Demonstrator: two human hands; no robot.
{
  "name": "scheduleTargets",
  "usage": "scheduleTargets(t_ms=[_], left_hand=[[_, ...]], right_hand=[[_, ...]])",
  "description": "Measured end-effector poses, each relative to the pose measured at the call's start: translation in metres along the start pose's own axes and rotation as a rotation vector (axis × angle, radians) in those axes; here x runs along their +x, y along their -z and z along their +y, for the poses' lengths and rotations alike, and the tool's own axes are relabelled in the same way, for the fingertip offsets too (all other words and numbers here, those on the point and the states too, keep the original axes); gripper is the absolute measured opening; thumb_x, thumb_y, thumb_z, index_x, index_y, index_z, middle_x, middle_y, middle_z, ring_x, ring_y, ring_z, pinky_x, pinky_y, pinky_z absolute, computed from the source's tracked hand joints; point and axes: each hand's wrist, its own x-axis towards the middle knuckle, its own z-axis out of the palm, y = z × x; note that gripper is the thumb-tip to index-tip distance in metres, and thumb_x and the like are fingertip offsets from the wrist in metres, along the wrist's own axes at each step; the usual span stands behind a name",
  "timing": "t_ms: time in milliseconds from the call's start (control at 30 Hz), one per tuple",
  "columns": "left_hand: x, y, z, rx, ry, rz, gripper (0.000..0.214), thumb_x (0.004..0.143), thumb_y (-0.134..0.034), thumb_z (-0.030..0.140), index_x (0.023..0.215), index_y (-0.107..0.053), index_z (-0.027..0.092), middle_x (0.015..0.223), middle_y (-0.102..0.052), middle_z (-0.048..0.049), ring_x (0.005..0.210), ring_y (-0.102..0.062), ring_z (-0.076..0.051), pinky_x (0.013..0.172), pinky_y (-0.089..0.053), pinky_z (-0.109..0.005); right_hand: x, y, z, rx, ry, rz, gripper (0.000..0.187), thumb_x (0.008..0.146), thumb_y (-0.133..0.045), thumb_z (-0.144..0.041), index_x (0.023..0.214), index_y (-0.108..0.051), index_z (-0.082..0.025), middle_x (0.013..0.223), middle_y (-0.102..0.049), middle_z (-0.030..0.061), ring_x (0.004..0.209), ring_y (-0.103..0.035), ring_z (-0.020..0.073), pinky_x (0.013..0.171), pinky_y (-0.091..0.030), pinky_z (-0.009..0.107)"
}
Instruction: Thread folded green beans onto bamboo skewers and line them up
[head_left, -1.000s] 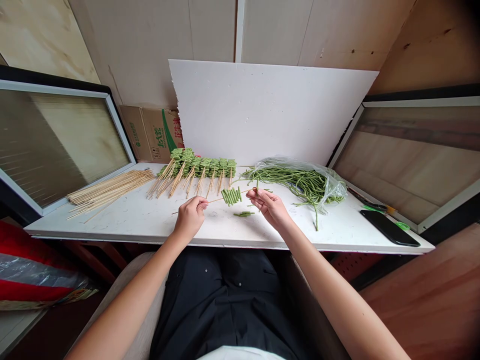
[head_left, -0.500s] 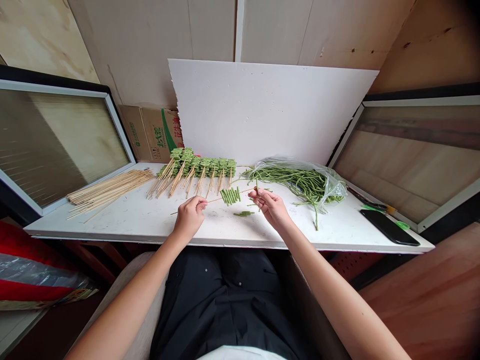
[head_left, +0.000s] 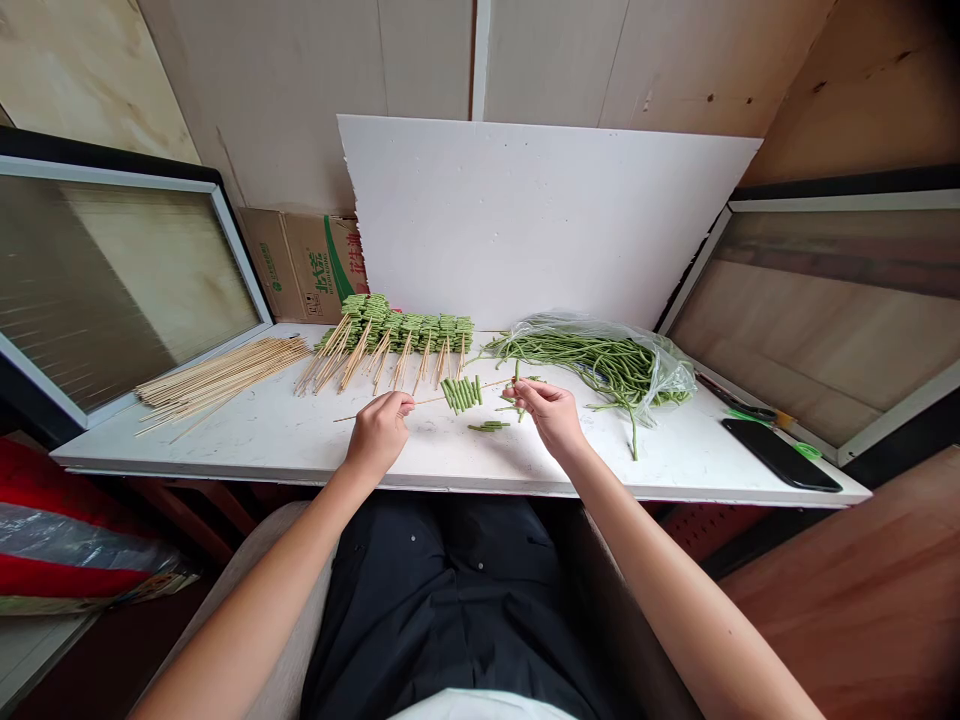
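Pinched between thumb and fingertips of the left hand [head_left: 381, 428], a skewer [head_left: 427, 401] hangs nearly level just above the table [head_left: 262, 440], point toward the right; a row of beans [head_left: 461, 392] sits crosswise on it, probably kept level so nothing slides off. The right hand [head_left: 553, 415] grips a short bean piece [head_left: 517, 377] upright at the skewer's tip, square to the stick; cut pieces [head_left: 487, 427] lie between the hands, within easy reach; filled skewers [head_left: 397, 335] are stacked behind; bare sticks [head_left: 217, 378] fan out on the left; a bag [head_left: 600, 360] of long beans lies right, beside the hand that feeds; a phone [head_left: 780, 455] lies well apart.
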Motion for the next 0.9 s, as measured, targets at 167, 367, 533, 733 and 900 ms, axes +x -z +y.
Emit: scheduleTargets(t_ms=[167, 367, 533, 733, 900], left_hand=[[0.0008, 0.0005, 0.0014, -0.017, -0.018, 0.014, 0.03, 0.086, -0.048, -0.003, 0.089, -0.067, 0.021, 0.085, -0.076, -0.0039, 0.084, -0.074, -0.021, 0.075, -0.057, -0.028], [0.0017, 0.0004, 0.0026, -0.015, -0.04, 0.031, 0.031, 0.087, -0.047, -0.003, 0.09, -0.066, 0.021, 0.084, -0.076, -0.0038, 0.084, -0.075, -0.02, 0.075, -0.057, -0.028], [0.0012, 0.0001, 0.0017, -0.009, -0.043, 0.023, 0.031, 0.087, -0.046, -0.003, 0.089, -0.066, 0.021, 0.084, -0.075, -0.004, 0.084, -0.075, -0.02, 0.075, -0.057, -0.028], [-0.0006, -0.0012, 0.0013, -0.01, -0.071, 0.031, 0.033, 0.084, -0.045, -0.005, 0.089, -0.066, 0.02, 0.084, -0.075, -0.0041, 0.082, -0.075, -0.02, 0.074, -0.057, -0.028], [-0.0016, -0.0031, 0.0027, -0.024, -0.061, 0.021, 0.035, 0.081, -0.045, -0.006, 0.089, -0.066, 0.021, 0.084, -0.076, -0.0043, 0.082, -0.075, -0.02, 0.074, -0.057, -0.029]], right_hand=[[-0.0026, -0.0021, -0.0038, -0.075, 0.066, 0.038, 0.036, 0.074, -0.092, -0.052, 0.091, -0.087, -0.02, 0.088, -0.082, 0.0096, 0.088, -0.075, 0.0252, 0.073, -0.06, 0.037], [-0.0008, -0.0036, -0.0009, -0.019, 0.023, 0.066, 0.038, 0.073, -0.092, -0.053, 0.088, -0.085, -0.019, 0.088, -0.081, 0.0102, 0.09, -0.075, 0.026, 0.069, -0.058, 0.034], [0.0009, -0.0035, 0.0032, 0.04, -0.03, 0.064, 0.04, 0.07, -0.093, -0.054, 0.087, -0.082, -0.019, 0.087, -0.081, 0.0107, 0.093, -0.077, 0.0272, 0.068, -0.056, 0.032], [-0.0007, -0.0058, 0.0056, 0.046, -0.033, 0.056, 0.039, 0.071, -0.093, -0.053, 0.087, -0.083, -0.019, 0.087, -0.081, 0.0104, 0.093, -0.077, 0.0265, 0.071, -0.055, 0.033], [-0.001, -0.0067, 0.0049, 0.062, -0.01, 0.063, 0.037, 0.072, -0.093, -0.053, 0.085, -0.083, -0.02, 0.086, -0.08, 0.0098, 0.092, -0.076, 0.0259, 0.073, -0.055, 0.034]])
